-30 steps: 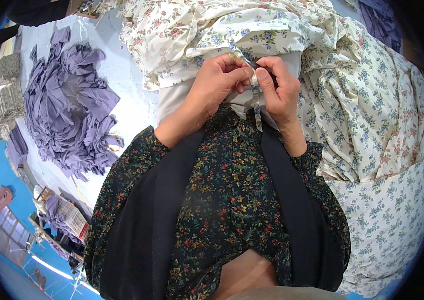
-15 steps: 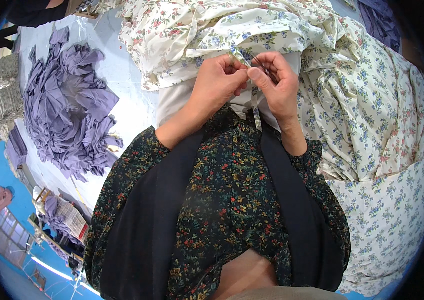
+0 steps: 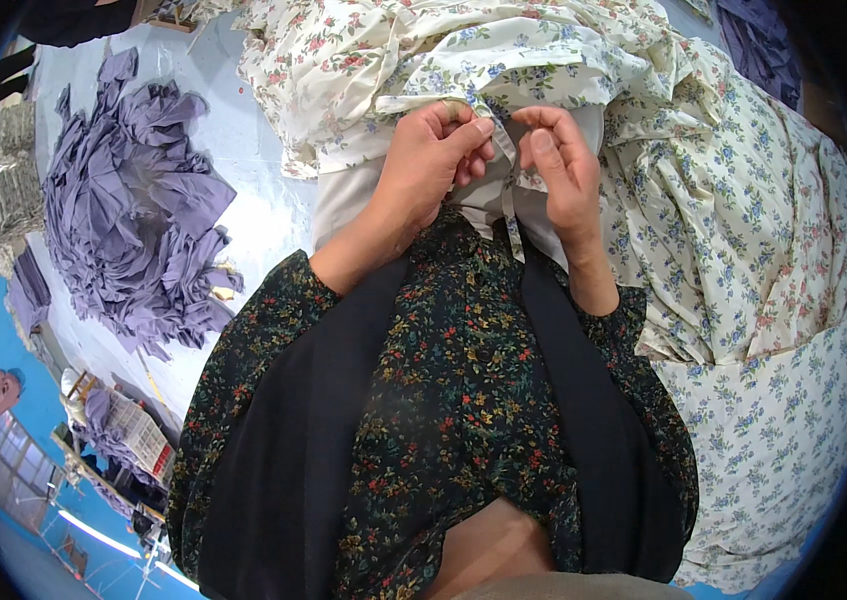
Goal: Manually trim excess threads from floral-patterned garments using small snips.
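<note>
**Thin strip could slip from the pinch**

The left hand (image 3: 429,165) and right hand (image 3: 564,165) both pinch a narrow floral strip (image 3: 512,215), its tail dangling below the grip. Beyond them, the heaped floral fabric (image 3: 544,50) may drag it loose.

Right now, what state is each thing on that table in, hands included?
Left hand: closed, pinching the floral fabric strip.
Right hand: closed, pinching the same strip.
Floral fabric strip: hanging down between the hands.
Floral fabric pile: crumpled, heaped.
Purple fabric pile: loosely bunched, apart from the hands.
</note>
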{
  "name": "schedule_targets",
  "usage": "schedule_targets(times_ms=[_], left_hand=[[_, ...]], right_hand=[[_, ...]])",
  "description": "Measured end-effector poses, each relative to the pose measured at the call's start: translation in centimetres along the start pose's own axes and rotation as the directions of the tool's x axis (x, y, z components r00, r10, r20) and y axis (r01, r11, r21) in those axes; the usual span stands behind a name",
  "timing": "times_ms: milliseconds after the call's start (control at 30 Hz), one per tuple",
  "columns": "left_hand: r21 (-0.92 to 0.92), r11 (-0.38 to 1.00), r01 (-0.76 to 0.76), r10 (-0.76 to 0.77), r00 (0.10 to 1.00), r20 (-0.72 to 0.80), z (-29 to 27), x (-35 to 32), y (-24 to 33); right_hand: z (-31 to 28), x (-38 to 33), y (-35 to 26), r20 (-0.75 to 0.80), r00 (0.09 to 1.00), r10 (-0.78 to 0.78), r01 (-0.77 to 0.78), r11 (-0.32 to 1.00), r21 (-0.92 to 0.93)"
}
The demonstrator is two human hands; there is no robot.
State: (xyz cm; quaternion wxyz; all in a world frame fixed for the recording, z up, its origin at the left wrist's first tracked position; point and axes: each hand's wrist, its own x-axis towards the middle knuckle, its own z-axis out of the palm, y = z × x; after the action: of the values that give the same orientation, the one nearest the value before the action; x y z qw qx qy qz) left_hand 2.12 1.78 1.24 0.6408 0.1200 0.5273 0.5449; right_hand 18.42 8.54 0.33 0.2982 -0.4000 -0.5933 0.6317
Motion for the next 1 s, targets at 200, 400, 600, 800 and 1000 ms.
schedule_targets(times_ms=[200, 400, 600, 800, 1000], left_hand=[[-0.151, 0.985, 0.083, -0.071, 0.994, 0.082, -0.3, 0.3, -0.1], [-0.250, 0.957, 0.148, -0.118, 0.985, 0.129, -0.2, 0.2, -0.2], [-0.143, 0.985, 0.092, -0.087, 0.995, 0.039, -0.1, 0.2, 0.1], [-0.115, 0.952, -0.283, 0.258, 0.947, -0.191, -4.3, 4.0, 2.4], [0.067, 0.992, -0.108, 0.114, 0.989, -0.093, -3.1, 2.5, 2.3]], right_hand=[[0.9, -0.5, -0.1, -0.069, 0.972, -0.223, 0.189, 0.926, -0.328], [0.8, -0.7, -0.2, -0.087, 0.976, -0.198, 0.154, 0.919, -0.363], [1.6, 0.0, -0.3, -0.111, 0.994, 0.000, 0.008, 0.997, 0.072], [-1.0, -1.0, 0.1, 0.139, 0.953, 0.270, -0.295, 0.932, 0.212], [-1.8, -1.4, -0.6, 0.081, 0.926, 0.370, -0.378, 0.910, 0.168]])
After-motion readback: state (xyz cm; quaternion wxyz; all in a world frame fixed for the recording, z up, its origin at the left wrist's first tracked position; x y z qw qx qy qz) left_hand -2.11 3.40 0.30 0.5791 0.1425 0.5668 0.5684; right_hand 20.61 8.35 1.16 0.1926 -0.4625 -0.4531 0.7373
